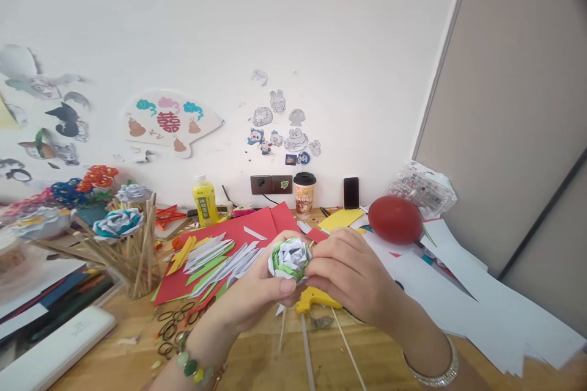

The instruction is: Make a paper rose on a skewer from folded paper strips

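A white and green folded paper flower faces up above the wooden table. My left hand is wrapped round it from the left, with the thumb along its lower edge. The fingers of my right hand are bent and pinch at the flower's right edge; their tips are partly hidden. Below the hands lies a yellow glue gun, partly covered by them. Thin wooden sticks and a glue stick point toward me on the table.
Folded white and green paper strips lie on red paper at left. A jar of sticks holds another paper flower. Behind stand a yellow bottle, a cup and a phone. A red balloon sits beside white sheets.
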`<state>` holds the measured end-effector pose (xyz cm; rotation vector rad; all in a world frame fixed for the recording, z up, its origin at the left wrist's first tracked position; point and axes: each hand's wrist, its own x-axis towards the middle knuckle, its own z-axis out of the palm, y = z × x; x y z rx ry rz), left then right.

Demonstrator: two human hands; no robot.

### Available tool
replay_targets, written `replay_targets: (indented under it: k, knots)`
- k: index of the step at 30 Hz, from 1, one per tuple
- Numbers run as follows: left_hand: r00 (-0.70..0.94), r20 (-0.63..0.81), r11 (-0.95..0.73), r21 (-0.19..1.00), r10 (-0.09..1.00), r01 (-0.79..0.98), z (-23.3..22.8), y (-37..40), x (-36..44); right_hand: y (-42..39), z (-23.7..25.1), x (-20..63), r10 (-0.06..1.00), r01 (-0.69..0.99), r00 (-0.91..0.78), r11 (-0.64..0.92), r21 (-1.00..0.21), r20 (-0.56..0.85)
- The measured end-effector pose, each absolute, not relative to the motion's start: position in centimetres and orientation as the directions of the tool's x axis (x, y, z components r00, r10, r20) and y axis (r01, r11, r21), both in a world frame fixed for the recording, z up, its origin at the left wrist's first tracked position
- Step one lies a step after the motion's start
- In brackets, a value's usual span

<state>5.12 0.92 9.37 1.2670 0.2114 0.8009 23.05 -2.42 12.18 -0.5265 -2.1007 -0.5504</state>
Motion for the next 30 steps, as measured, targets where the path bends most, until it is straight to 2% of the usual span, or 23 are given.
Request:
replay_targets:
  k: [11, 15, 21, 24, 30]
  knots:
    - [0.719, 0.252, 0.081, 0.916, 0.648, -0.393, 9.89, 0.65, 5.13, -2.31, 11.87, 22.86, 0.159, 0.559, -0.502, 0.810, 0.178, 0.850]
    - [0.712, 0.253, 0.071, 0.917, 0.655, -0.392, 10.07, 0.55, 5.17, -2.24, 11.83, 22.56, 0.174, 0.520, -0.455, 0.848, 0.102, 0.873]
    - [0.717, 0.253, 0.063, 0.922, 0.649, -0.382, 10.12, 0.64, 5.14, -2.09, 11.92, 22.63, 0.282, 0.479, -0.455, 0.877, -0.035, 0.845]
    - [0.705, 0.243, 0.067, 0.922, 0.666, -0.381, 10.14, 0.54, 5.19, -2.14, 12.15, 22.78, 0.261, 0.492, -0.475, 0.871, 0.008, 0.840]
    - [0.709, 0.240, 0.076, 0.920, 0.663, -0.383, 10.21, 0.50, 5.19, -2.40, 11.69, 22.49, 0.178, 0.583, -0.525, 0.787, 0.199, 0.832]
